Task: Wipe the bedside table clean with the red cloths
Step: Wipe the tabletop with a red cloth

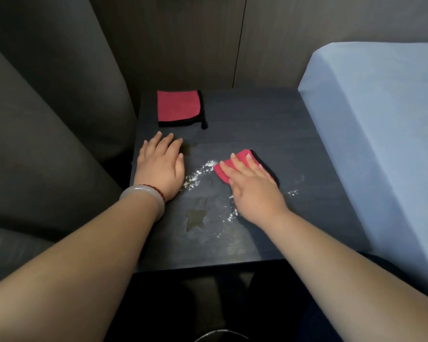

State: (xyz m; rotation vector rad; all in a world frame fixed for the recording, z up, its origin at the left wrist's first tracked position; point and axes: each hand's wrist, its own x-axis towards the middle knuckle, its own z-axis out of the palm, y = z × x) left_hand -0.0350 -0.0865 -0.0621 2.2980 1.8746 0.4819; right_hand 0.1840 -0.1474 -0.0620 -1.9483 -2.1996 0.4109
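The dark bedside table [294, 134] fills the middle of the head view. My right hand [253, 186] presses flat on a folded red cloth [242, 157] with black edging, right of centre. White powder [200, 172] is scattered just left of that cloth and nearer me, beside a wet patch [195, 215]. My left hand [161, 164] rests flat on the table's left side, fingers apart, holding nothing. A second folded red cloth [178, 107] lies untouched at the back left corner.
A bed with a light blue sheet [381, 132] borders the table on the right. Grey upholstered cushions [47, 132] stand to the left. A wood-panelled wall [183, 40] rises behind. The rim of a round container [220, 335] shows below the table's front edge.
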